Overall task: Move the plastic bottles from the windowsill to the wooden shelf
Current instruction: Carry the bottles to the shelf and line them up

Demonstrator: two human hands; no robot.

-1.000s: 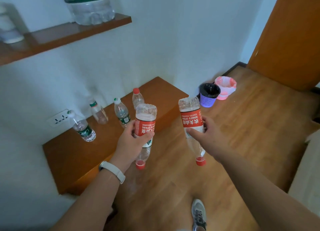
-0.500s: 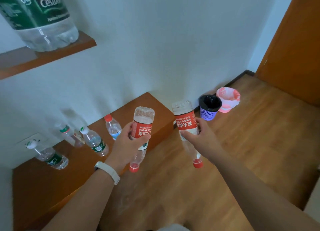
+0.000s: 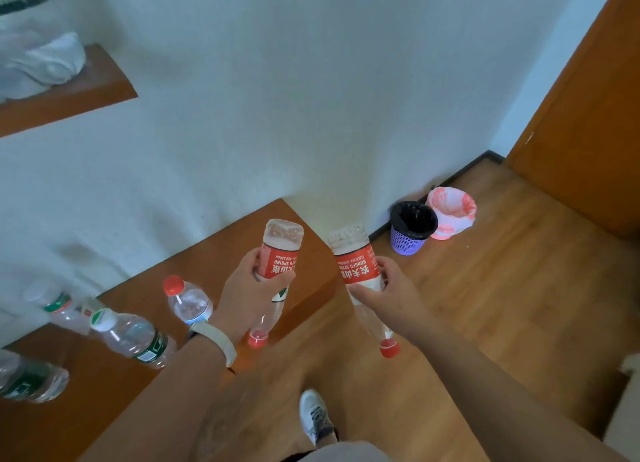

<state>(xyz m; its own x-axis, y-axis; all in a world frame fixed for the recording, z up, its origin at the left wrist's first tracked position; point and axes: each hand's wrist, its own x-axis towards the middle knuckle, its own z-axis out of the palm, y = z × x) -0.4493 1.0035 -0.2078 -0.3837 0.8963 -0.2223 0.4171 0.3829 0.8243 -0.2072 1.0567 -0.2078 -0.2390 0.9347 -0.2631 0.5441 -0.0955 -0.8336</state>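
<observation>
At the far left the wooden shelf (image 3: 69, 105) jutted from the wall, a large clear bottle (image 3: 38, 63) already on it; half a second earlier that shelf sat lower in view, so the head had tipped down and turned a little. Below it ran the low wooden surface (image 3: 214, 254), where four small bottles stood: a blurred green-labelled one at the frame edge (image 3: 31, 382), another white-capped one behind (image 3: 59, 309), a green-labelled bottle with a white cap (image 3: 131, 337), and a red-capped bottle (image 3: 188, 300) just beside the left wrist. These had slid toward the lower left since a second ago, a sign the person had stepped closer.

The left hand (image 3: 252, 299) was curled around a red-labelled bottle (image 3: 277, 271), held upside down with its red cap hanging below. The right hand (image 3: 391, 295) was wrapped around a second red-labelled bottle (image 3: 356, 264), inverted likewise and close beside the first. Both bottles hung in the air over the floor, neither yet on the shelf. Judging by this, the carry was nearly over and the lift to the shelf remained. Farther right stood a purple bin (image 3: 410, 233) and a pink one (image 3: 452, 212).
</observation>
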